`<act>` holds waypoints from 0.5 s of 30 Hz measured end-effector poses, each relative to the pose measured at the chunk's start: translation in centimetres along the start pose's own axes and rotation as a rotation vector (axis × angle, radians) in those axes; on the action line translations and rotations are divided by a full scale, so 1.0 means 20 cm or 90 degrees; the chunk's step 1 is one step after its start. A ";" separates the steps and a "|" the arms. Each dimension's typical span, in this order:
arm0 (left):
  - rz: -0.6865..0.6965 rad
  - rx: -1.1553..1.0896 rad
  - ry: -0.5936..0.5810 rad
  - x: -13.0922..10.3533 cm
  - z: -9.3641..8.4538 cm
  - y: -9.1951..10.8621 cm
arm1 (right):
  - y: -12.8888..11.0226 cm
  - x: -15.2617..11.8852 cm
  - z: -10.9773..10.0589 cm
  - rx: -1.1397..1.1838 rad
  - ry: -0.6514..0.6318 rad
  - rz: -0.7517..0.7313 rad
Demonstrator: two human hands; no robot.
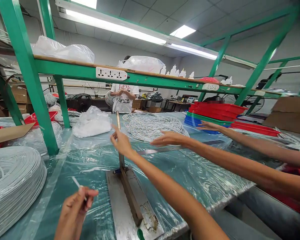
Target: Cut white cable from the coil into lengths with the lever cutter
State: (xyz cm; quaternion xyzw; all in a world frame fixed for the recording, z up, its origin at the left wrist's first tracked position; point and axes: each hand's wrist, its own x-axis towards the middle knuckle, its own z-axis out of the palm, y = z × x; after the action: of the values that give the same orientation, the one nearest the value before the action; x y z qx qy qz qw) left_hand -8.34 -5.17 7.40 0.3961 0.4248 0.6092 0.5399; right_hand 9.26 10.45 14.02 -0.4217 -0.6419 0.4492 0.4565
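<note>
Above the desk [90,160], a thin white strand [75,181] was pinched near its lower end by the left hand [73,208] (seemingly light and bendable, best gripped there), while the right hand's [122,143] grip beside the upright lever [118,120] could not be told.

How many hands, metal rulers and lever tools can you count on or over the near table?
The wearer's left hand and right hand: 2
Other hands reaching in from the right: 2
Metal ruler: 1
Lever tool: 1
Total: 6
</note>
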 end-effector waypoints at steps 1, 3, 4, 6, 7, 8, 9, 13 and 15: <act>0.008 -0.039 0.015 0.00 0.01 0.04 | 0.02 -0.11 0.05 -0.021 -0.062 -0.010; 0.037 -0.107 0.037 0.00 0.06 0.11 | 0.06 -0.34 0.15 -0.048 -0.266 -0.011; 0.056 -0.137 0.042 -0.01 0.10 0.15 | 0.08 -0.44 0.20 -0.041 -0.397 -0.012; 0.084 -0.179 0.029 -0.04 0.18 0.21 | 0.10 -0.62 0.29 0.020 -0.576 -0.019; 0.090 -0.181 0.015 -0.06 0.22 0.23 | 0.10 -0.69 0.31 0.065 -0.600 -0.024; 0.094 -0.160 -0.005 -0.07 0.25 0.25 | 0.10 -0.74 0.32 0.109 -0.582 -0.023; 0.100 -0.113 -0.032 -0.08 0.27 0.26 | 0.08 -0.78 0.31 0.146 -0.548 -0.015; 0.179 0.276 -0.174 -0.07 0.23 0.27 | -0.03 -0.84 0.05 0.268 -0.277 0.023; 0.219 0.476 -0.241 -0.04 0.14 0.24 | -0.09 -0.84 -0.19 0.316 -0.026 -0.009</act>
State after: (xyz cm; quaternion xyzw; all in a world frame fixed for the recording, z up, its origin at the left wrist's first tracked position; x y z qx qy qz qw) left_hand -7.20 -5.92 12.89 0.7330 0.4375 0.4119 0.3189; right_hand 16.62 -5.23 12.88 -0.2831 -0.5234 0.5985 0.5364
